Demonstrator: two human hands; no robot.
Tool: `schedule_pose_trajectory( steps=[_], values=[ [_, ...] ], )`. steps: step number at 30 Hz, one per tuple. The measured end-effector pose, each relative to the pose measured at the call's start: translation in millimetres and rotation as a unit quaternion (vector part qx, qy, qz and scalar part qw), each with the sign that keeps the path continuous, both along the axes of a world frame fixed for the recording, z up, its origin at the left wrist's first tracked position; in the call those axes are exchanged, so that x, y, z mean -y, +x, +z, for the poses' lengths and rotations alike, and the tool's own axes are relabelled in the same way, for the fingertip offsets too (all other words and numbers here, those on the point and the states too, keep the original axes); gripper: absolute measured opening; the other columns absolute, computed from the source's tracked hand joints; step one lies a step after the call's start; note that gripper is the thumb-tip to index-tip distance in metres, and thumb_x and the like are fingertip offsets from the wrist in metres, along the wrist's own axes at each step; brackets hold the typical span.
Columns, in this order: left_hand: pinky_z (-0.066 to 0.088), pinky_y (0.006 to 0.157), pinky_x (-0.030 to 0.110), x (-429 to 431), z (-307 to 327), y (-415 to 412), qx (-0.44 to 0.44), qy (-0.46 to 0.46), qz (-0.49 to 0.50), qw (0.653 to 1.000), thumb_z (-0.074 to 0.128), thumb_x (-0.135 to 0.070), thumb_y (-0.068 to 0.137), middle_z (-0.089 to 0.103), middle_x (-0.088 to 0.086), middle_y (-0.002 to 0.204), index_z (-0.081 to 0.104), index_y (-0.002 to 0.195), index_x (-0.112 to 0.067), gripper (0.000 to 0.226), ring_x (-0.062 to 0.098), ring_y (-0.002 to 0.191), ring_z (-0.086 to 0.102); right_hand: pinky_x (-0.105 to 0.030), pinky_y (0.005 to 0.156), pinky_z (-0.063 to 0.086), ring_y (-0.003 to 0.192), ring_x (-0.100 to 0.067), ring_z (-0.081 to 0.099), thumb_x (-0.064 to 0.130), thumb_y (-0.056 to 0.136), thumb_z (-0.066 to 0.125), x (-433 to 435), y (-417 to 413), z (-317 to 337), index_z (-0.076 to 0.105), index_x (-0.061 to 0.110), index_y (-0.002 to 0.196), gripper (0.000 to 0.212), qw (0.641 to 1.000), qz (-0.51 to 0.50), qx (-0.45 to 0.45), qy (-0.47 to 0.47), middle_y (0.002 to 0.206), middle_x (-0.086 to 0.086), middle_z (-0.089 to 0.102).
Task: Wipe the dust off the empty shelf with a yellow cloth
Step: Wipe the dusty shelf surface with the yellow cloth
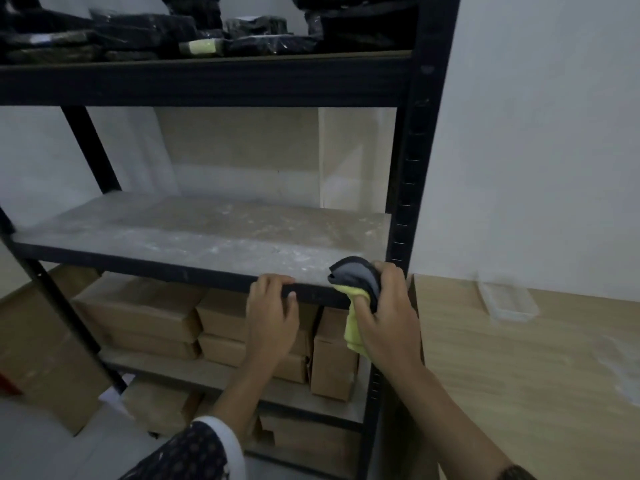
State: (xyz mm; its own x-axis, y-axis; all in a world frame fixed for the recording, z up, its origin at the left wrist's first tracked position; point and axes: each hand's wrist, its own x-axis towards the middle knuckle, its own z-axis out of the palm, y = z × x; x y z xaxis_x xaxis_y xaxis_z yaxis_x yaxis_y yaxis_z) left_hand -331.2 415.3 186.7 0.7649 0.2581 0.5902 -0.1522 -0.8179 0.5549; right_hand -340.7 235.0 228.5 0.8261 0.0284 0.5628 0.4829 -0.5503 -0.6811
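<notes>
The empty shelf [194, 230] is the middle board of a black metal rack, pale and streaked with white dust. My right hand [384, 323] is closed on a bunched cloth [353, 327] at the shelf's front right corner; the cloth is yellow on one side and grey with a dark border on the other, and its yellow part hangs below the front rail. My left hand [273, 313] rests on the black front rail just left of the cloth, fingers curled over the edge, holding nothing else.
Dark wrapped packages [145, 36] fill the shelf above. Cardboard boxes [145, 313] crowd the lower shelves and the floor at the left. A wooden tabletop [519, 358] with a clear plastic tray [507, 299] stands right of the black upright post [412, 168].
</notes>
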Motion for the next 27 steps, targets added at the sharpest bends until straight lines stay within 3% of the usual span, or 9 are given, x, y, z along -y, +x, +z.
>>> schedule_pose_trajectory(
  steps=[5, 8, 10, 14, 17, 19, 22, 27],
  values=[
    [0.036, 0.089, 0.028, -48, -3, 21, -0.008, 0.061, 0.049, 0.997, 0.06, -0.014, 0.087, 0.053, 0.006, 0.115, 0.058, 0.11, -0.012, 0.023, 0.019, 0.106, 0.048, -0.023, 0.065, 0.043, 0.081, -0.013, 0.054, 0.023, 0.093, 0.05, -33, 27, 11, 0.044, 0.02, 0.116, 0.023, 0.999, -0.037, -0.023, -0.032, 0.102, 0.0, 0.05],
    [0.039, 0.103, 0.04, -76, -10, 29, -0.021, 0.089, 0.059, 0.994, 0.057, -0.017, 0.09, 0.052, 0.011, 0.13, 0.054, 0.123, -0.007, 0.035, 0.027, 0.122, 0.047, -0.032, 0.066, 0.046, 0.083, -0.021, 0.054, 0.021, 0.095, 0.047, -48, 47, 23, 0.043, 0.017, 0.118, 0.024, 0.996, -0.055, -0.049, -0.059, 0.1, -0.001, 0.047],
    [0.031, 0.112, 0.045, -92, -14, 36, -0.033, 0.122, 0.058, 0.99, 0.048, -0.025, 0.096, 0.045, 0.014, 0.142, 0.046, 0.135, -0.004, 0.044, 0.03, 0.134, 0.039, -0.033, 0.065, 0.042, 0.085, -0.023, 0.053, 0.019, 0.096, 0.045, -57, 62, 31, 0.044, 0.015, 0.118, 0.022, 0.99, -0.093, -0.062, -0.083, 0.104, -0.006, 0.051],
    [0.015, 0.119, 0.044, -124, -25, 50, -0.081, 0.196, 0.02, 0.977, 0.02, -0.045, 0.098, 0.028, 0.012, 0.155, 0.029, 0.147, -0.005, 0.064, 0.023, 0.145, 0.02, -0.033, 0.067, 0.036, 0.102, -0.032, 0.055, 0.012, 0.095, 0.046, -74, 83, 35, 0.038, 0.008, 0.133, 0.039, 0.966, -0.179, -0.074, -0.168, 0.133, -0.013, 0.04],
    [0.016, 0.119, 0.044, -136, -34, 54, -0.088, 0.215, -0.014, 0.973, 0.019, -0.047, 0.098, 0.028, 0.011, 0.155, 0.028, 0.147, -0.005, 0.065, 0.022, 0.145, 0.02, -0.037, 0.064, 0.038, 0.104, -0.036, 0.054, 0.007, 0.092, 0.048, -80, 94, 31, 0.031, 0.013, 0.139, 0.051, 0.944, -0.242, -0.082, -0.21, 0.128, -0.015, 0.046],
    [0.016, 0.119, 0.044, -140, -35, 56, -0.083, 0.211, -0.024, 0.974, 0.021, -0.046, 0.098, 0.03, 0.011, 0.154, 0.029, 0.147, -0.005, 0.064, 0.022, 0.144, 0.022, -0.043, 0.071, 0.042, 0.111, -0.039, 0.049, 0.007, 0.092, 0.047, -80, 101, 24, 0.036, 0.011, 0.135, 0.045, 0.912, -0.285, -0.126, -0.266, 0.128, -0.018, 0.047],
    [0.015, 0.12, 0.044, -144, -37, 57, -0.092, 0.23, -0.031, 0.968, 0.02, -0.045, 0.098, 0.031, 0.012, 0.153, 0.027, 0.147, -0.004, 0.064, 0.024, 0.144, 0.024, -0.048, 0.092, 0.041, 0.123, -0.041, 0.039, 0.009, 0.094, 0.04, -79, 105, 11, 0.048, 0.002, 0.121, 0.029, 0.872, -0.318, -0.205, -0.311, 0.129, -0.022, 0.047],
    [0.012, 0.12, 0.042, -148, -39, 57, -0.093, 0.246, -0.037, 0.964, 0.024, -0.042, 0.099, 0.028, 0.013, 0.154, 0.024, 0.148, -0.004, 0.062, 0.024, 0.145, 0.022, -0.047, 0.096, 0.038, 0.123, -0.041, 0.037, 0.015, 0.095, 0.04, -79, 110, 4, 0.049, 0.001, 0.122, 0.031, 0.879, -0.284, -0.213, -0.319, 0.129, -0.022, 0.049]
  ],
)
